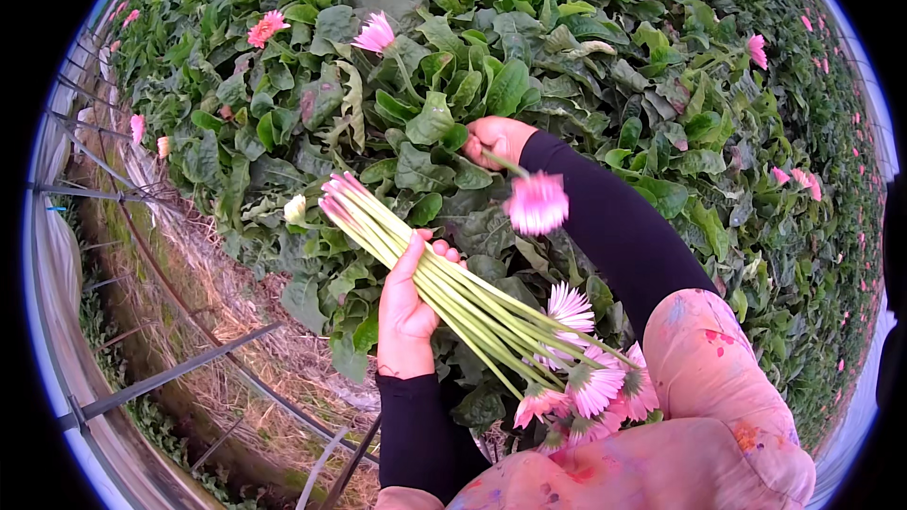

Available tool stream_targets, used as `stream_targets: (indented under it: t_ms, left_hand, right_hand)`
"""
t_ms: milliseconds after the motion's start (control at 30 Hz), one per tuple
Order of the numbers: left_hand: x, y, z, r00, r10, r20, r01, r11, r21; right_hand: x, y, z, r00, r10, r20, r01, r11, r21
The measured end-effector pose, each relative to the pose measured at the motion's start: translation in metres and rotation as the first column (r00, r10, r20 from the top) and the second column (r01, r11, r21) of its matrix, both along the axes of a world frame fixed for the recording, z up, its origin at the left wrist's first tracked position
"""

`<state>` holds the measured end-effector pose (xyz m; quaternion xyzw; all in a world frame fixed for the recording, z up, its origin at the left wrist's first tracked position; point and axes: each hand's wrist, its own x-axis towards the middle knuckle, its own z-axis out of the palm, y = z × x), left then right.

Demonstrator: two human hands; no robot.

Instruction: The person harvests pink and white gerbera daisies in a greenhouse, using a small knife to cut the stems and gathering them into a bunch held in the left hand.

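My left hand (409,297) is wrapped around a bunch of pink gerbera daisies (453,301). Their pale green stems end in reddish cut-off tips at upper left, and the pink flower heads (592,386) hang at lower right against my clothing. Among the leaves above the bunch, my right hand (496,142) grips the stem of a single pink gerbera (536,203), whose blurred head dangles beside my dark sleeve. Part of that stem is hidden by my fingers. A pink gerbera (375,34) stands on its stem in the foliage just up and left of my right hand.
Dense gerbera foliage (326,120) fills the bed, with more pink blooms (266,28) at upper left and far right. A pale bud (295,209) sits near the bunch's stem ends. Metal bars (177,372) cross the straw-covered ground (234,297) on the left.
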<state>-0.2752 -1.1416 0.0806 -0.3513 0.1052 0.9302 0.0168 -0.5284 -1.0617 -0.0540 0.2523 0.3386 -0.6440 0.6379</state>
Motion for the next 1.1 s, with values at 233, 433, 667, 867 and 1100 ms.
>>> stream_targets:
  t_ms: [233,433,667,867,1100]
  left_hand:
    - [-0.039,0.002,0.007,0.998,-0.064,-0.005,0.064,0.997,-0.039]
    - [-0.096,0.021,-0.002,0.979,-0.19,-0.08,0.19,0.982,-0.008]
    - [-0.104,-0.022,-0.045,0.981,0.049,0.189,-0.001,0.969,-0.245]
    - [-0.084,-0.027,-0.054,0.964,0.044,0.262,0.023,0.969,-0.246]
    - [-0.059,-0.023,-0.049,0.973,0.034,0.228,0.006,0.985,-0.172]
  right_hand:
    - [-0.026,0.069,0.015,0.976,0.183,-0.117,-0.122,0.909,0.398]
    - [-0.026,0.065,0.009,0.963,0.041,0.267,-0.055,0.997,0.046]
    - [0.02,0.01,0.019,0.965,0.23,0.125,-0.237,0.971,0.044]
    - [0.028,-0.014,-0.028,0.97,-0.022,0.244,-0.028,0.98,0.199]
    - [0.067,0.003,-0.034,0.99,-0.091,0.111,0.058,0.96,0.274]
